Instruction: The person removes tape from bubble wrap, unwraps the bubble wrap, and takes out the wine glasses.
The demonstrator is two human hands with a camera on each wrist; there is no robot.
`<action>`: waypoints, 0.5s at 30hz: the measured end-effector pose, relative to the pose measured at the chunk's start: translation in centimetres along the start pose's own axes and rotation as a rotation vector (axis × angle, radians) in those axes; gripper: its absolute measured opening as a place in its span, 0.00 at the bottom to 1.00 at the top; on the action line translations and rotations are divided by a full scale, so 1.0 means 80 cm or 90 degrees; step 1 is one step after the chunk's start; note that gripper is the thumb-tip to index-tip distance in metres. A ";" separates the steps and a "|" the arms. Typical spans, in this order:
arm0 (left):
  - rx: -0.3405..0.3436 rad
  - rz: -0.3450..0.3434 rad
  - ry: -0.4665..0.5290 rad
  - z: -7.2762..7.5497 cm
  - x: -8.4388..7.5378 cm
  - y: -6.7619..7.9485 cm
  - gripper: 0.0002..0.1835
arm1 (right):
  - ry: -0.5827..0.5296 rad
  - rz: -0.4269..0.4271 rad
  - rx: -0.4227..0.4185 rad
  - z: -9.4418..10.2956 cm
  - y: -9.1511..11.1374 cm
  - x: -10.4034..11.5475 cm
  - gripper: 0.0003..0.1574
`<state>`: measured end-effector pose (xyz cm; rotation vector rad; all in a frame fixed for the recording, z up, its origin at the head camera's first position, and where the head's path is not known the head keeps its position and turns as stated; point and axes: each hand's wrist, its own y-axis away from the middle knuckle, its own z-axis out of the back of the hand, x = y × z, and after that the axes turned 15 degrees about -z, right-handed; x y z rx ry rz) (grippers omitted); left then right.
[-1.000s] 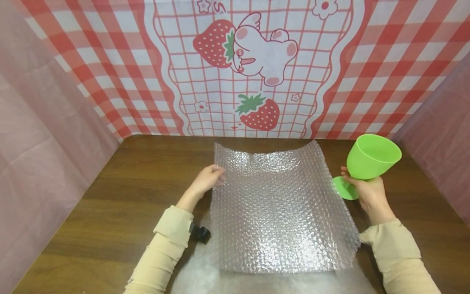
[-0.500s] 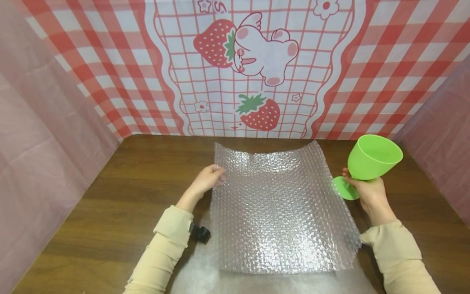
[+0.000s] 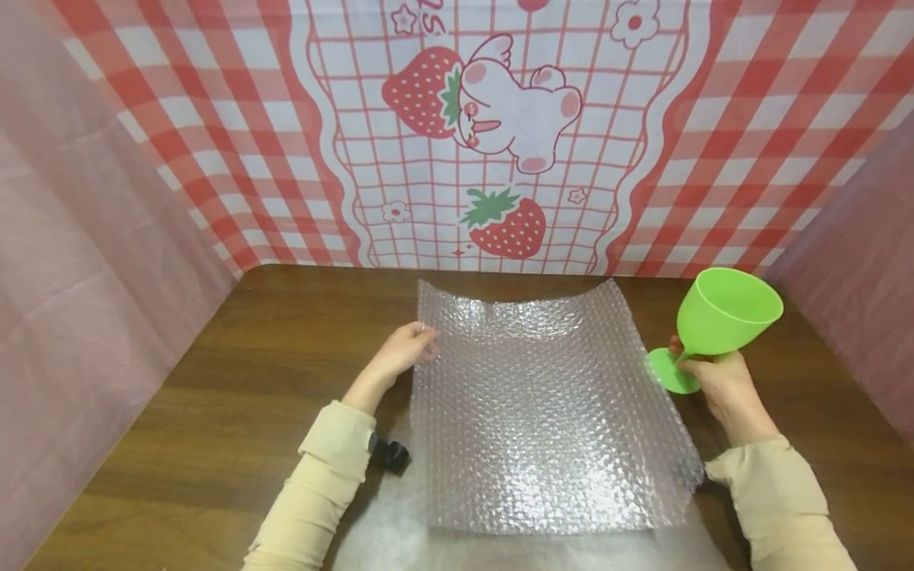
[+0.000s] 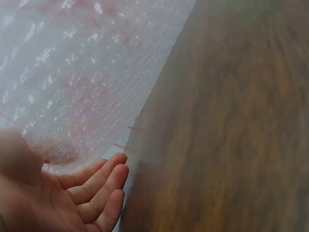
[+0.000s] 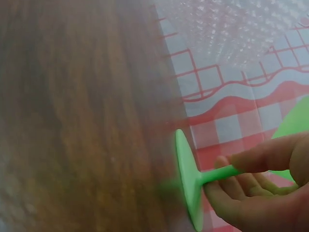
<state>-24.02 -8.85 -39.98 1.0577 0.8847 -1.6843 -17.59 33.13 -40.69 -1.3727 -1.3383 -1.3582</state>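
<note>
A sheet of clear bubble wrap (image 3: 535, 404) stands tilted in front of me, its top corners curling up. My left hand (image 3: 401, 349) pinches its left edge; in the left wrist view the thumb shows through the plastic while the other fingers (image 4: 91, 188) lie loosely bent behind the edge. On the right, my right hand (image 3: 728, 388) grips a bright green plastic goblet (image 3: 721, 317) by its stem. The goblet leans to the right, and its round foot (image 5: 188, 179) sits beside the wrap's right edge. Thumb and fingers close round the stem (image 5: 219, 174) in the right wrist view.
Beneath everything is a dark brown wooden table (image 3: 214, 396). A grey sheet (image 3: 400, 539) lies under the front of the wrap. A red-and-white checked cloth (image 3: 236, 143) hangs behind, with pink curtains (image 3: 93, 238) at both sides. A black wrist camera (image 3: 391, 454) sits at the left cuff.
The head view has shifted slightly upward. My right hand has turned a little, so more of the goblet's stem shows. My left hand and the bubble wrap stay almost still.
</note>
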 end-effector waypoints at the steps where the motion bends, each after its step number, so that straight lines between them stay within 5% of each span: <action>1: -0.002 -0.002 0.000 0.001 0.001 -0.001 0.15 | 0.023 0.001 0.004 -0.001 0.002 0.002 0.30; 5: -0.007 -0.006 0.002 0.003 0.001 -0.001 0.15 | 0.087 0.025 0.009 0.000 0.004 0.003 0.32; 9: 0.003 -0.002 0.005 0.005 0.000 -0.001 0.16 | 0.073 0.054 0.028 0.004 0.005 0.000 0.31; 15: -0.005 0.002 0.013 0.010 -0.002 -0.004 0.16 | 0.068 0.020 0.016 0.015 0.013 0.004 0.26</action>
